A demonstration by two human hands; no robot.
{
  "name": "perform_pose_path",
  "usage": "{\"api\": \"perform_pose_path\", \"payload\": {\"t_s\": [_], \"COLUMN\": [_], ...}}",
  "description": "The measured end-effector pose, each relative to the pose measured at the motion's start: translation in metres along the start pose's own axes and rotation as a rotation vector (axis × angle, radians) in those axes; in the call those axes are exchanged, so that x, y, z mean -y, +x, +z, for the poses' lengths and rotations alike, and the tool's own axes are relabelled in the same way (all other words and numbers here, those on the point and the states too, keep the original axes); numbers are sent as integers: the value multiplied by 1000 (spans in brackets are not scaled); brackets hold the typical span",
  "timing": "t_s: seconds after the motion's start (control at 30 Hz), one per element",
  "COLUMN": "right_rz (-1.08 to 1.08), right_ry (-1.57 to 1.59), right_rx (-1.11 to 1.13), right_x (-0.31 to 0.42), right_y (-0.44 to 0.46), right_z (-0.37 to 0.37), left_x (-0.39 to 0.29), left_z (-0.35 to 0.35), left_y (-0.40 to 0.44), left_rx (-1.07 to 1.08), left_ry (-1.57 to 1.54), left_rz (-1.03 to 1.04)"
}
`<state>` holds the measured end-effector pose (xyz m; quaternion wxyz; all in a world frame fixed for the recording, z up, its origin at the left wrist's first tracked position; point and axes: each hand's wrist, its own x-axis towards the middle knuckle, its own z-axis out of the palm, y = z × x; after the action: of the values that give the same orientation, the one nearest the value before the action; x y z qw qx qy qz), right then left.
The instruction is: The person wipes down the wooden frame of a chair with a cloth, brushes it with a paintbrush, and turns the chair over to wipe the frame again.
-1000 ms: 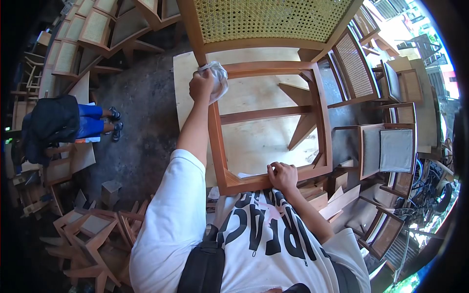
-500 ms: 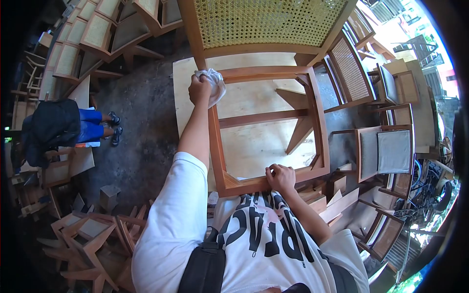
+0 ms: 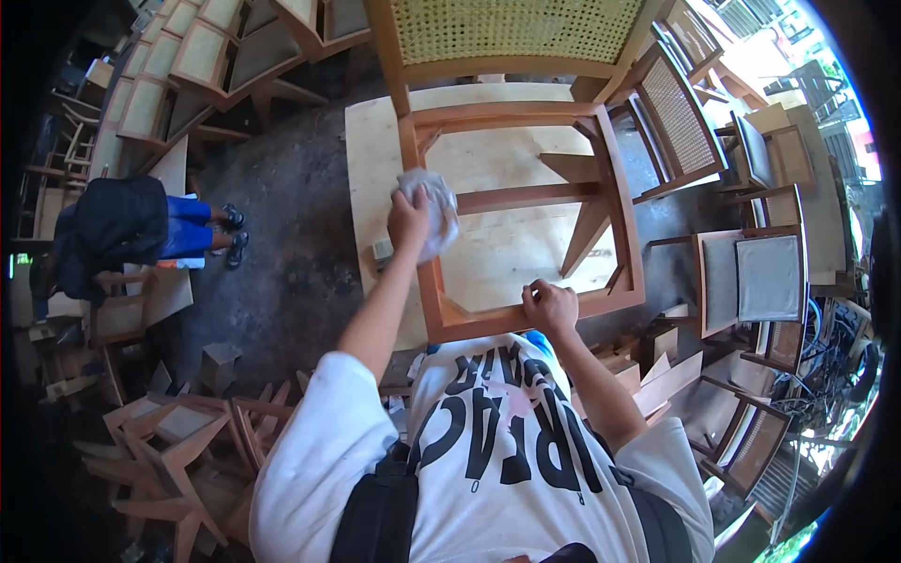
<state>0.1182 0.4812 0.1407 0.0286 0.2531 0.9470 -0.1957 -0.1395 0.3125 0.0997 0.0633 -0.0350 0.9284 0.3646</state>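
Note:
A wooden chair with an open seat frame (image 3: 526, 319) and a woven cane back (image 3: 516, 33) stands in front of me. My left hand (image 3: 409, 218) is closed on a crumpled white cloth (image 3: 437, 216), pressed against the left side rail of the seat frame. With fingers curled over the front rail, my right hand (image 3: 552, 306) grips the chair near its front edge. Through the frame shows a pale plywood board (image 3: 371, 141) beneath the chair. On it, just left of the cloth, sits a small light-coloured block (image 3: 382, 251).
Stacked cane-panelled chairs (image 3: 202, 52) line the upper left. Another person (image 3: 122, 230) in blue shorts is at the left. Bare chair frames (image 3: 174, 441) pile up at the lower left. Padded chairs (image 3: 751, 281) stand along the right, with tangled cables (image 3: 831, 366) beyond.
My left hand and the cloth have slid from the rear left corner of the seat frame along the left rail towards me. My right hand stays on the front rail.

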Motion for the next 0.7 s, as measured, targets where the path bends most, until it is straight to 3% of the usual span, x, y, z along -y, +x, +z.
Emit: {"api": "perform_pose_path", "payload": {"t_s": [0.23,0.37,0.47,0.57,0.63,0.7], "right_rz": [-75,-69,-67,-38,-63,-51], "right_ry": [-2,6,0,-33,-42,-15], "right_rx": [-97,-117,-125,-72,-113,-115], "right_x": [-2,-2,-3,0,-3,0], "right_y": [-3,-1,-2,-3,-3,-7], "right_z": [5,7,9,6,6,4], "left_x": [84,94,109,94,69,107], "left_z": [-23,-22,0,0,-12,-3], "left_y": [-186,-178,-115,-77,-93,-117], "left_rx": [53,171,326,553,308,375], "left_ry": [-284,-329,-354,-759,-651,-536], "left_rz": [-102,-178,-247,-579,-361,-351]}}
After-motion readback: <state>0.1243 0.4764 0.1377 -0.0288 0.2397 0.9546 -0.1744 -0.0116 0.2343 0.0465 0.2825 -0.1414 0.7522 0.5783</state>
